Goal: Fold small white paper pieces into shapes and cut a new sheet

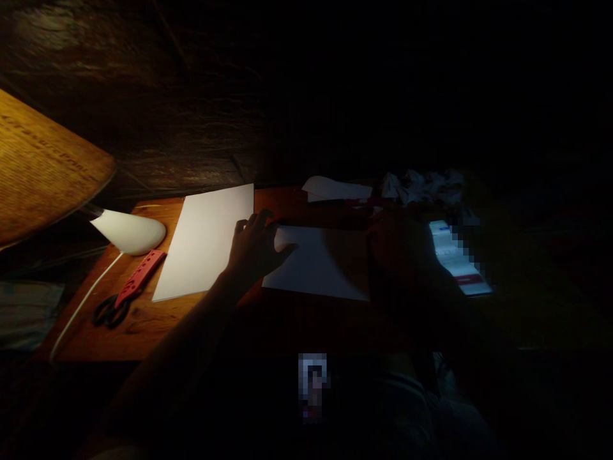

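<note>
A white sheet of paper (316, 259) lies on the wooden table in front of me, partly in shadow. At its left edge is my left hand (256, 246), thumb stretched over the sheet and fingers apart from it, slightly bent. My right hand (390, 239) is a dark shape by the sheet's right edge; its fingers are lost in the shadow. Left of my left hand lies a brightly lit stack of white paper (205, 243).
A lamp with a white base (134, 231) and yellow shade (48, 166) stands at the left. Scissors with a red sheath (138, 278) lie before it. A lit phone (457, 255) is at the right. Cut paper (338, 189) and crumpled paper (424, 186) lie at the back.
</note>
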Motion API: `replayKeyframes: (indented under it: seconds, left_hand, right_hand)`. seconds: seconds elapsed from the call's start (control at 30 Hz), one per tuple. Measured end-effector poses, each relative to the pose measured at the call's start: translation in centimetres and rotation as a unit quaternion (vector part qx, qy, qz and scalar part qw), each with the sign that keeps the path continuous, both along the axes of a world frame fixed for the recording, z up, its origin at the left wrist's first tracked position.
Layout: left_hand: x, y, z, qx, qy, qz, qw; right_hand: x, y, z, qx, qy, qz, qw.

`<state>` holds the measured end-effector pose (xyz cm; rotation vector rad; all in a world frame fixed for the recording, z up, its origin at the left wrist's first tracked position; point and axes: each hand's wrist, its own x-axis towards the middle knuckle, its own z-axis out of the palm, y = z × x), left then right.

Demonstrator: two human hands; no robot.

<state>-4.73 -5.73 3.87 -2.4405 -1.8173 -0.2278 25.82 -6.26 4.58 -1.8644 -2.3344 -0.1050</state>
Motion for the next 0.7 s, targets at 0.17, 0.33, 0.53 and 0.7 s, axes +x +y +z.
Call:
replayKeyframes:
  seconds: [0.17, 0.33, 0.53, 0.7]
  left_hand:
    - [0.2, -0.3, 0.3, -0.014, 0.024, 0.0, 1.0]
    - [0.3, -0.5, 0.4, -0.007, 0.047, -0.004, 0.999]
    - [0.3, -0.4, 0.5, -0.008, 0.061, 0.003, 0.998]
    - [0.2, 0.0, 0.1, -0.008, 0.051, 0.016, 0.999]
  right_hand:
    - [-1.7, -0.7, 0.5, 0.005, -0.035, 0.022, 0.999]
    - [-1.9, -0.6, 0.6, 0.002, -0.067, 0.026, 0.997]
    - [-1.4, -0.2, 0.1, 0.026, -0.05, 0.035, 0.998]
    - [-1.1, 0.0, -0.8, 0.048, -0.025, -0.005, 0.999]
